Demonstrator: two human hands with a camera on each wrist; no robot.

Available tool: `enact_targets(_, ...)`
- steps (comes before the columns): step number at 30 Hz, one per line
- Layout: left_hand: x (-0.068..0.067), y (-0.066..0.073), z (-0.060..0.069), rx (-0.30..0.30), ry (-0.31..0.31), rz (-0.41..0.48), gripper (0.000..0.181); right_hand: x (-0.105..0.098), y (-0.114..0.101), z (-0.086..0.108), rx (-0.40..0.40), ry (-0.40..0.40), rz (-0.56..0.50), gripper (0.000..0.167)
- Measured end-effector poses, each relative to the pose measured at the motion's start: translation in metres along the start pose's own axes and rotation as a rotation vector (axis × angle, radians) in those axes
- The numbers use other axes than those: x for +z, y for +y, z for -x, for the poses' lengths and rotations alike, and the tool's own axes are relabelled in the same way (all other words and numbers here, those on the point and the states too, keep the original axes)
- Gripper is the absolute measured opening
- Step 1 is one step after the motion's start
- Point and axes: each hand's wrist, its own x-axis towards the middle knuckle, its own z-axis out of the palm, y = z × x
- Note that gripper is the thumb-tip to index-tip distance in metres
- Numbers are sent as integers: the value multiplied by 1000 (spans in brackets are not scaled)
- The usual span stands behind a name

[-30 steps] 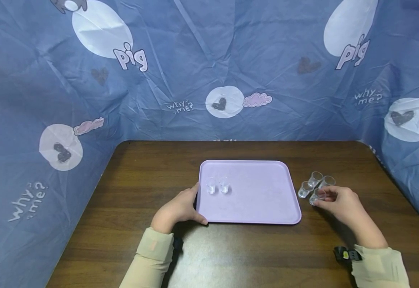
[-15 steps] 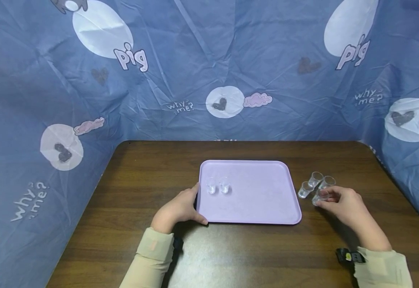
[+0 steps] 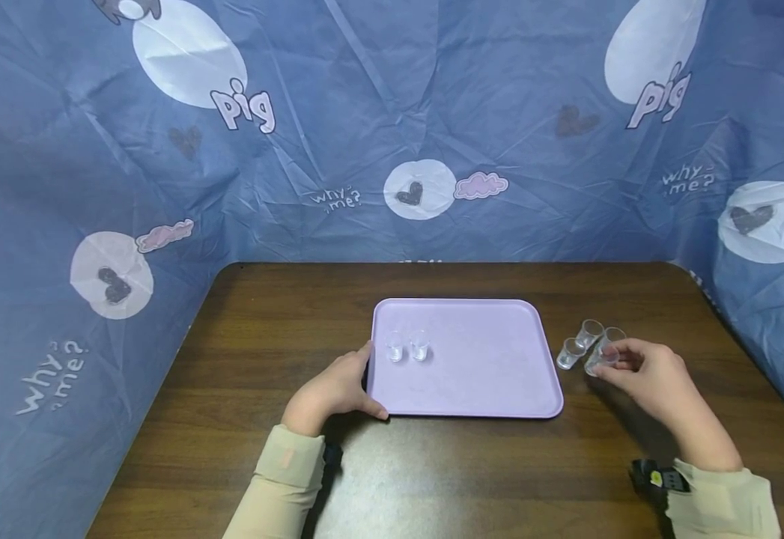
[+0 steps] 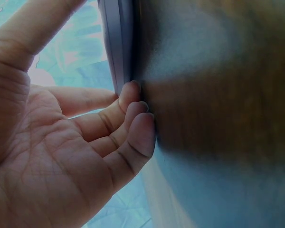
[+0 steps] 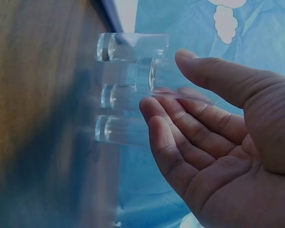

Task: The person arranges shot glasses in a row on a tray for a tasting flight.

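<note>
My right hand [image 3: 657, 378] pinches a small clear shot glass [image 3: 599, 362] between thumb and fingertips, right of the tray. In the right wrist view this held glass [image 5: 144, 73] has its base just off the table. Close behind and beside it stand three more shot glasses, a left one [image 3: 570, 354], a back one [image 3: 590, 333] and a right one [image 3: 613, 337], partly covered. My left hand [image 3: 338, 385] rests at the near left corner of the lilac tray [image 3: 472, 382], fingers at its left edge, thumb at its front rim. Two shot glasses [image 3: 394, 347] stand side by side on the tray's left part.
The brown wooden table [image 3: 466, 479] carries the tray and glasses. A blue printed cloth [image 3: 338, 135] hangs along its back and both sides. A sleeve [image 3: 725, 498] with a black wrist device [image 3: 661, 477] is at the lower right.
My right hand has drawn the pinched shot glass slightly up and to the right. My left hand, the tray and the glasses on it stay in place.
</note>
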Motion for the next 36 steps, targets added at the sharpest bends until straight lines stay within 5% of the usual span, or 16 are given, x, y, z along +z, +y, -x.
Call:
enact_targets(23,0,1,-1,20,4,18,124,-3,-27,-9,-47,22,-28,35)
enact_targets(36,0,-1,-1,23,5,9,124,-1,-50,-21,-71,-32,-78,31)
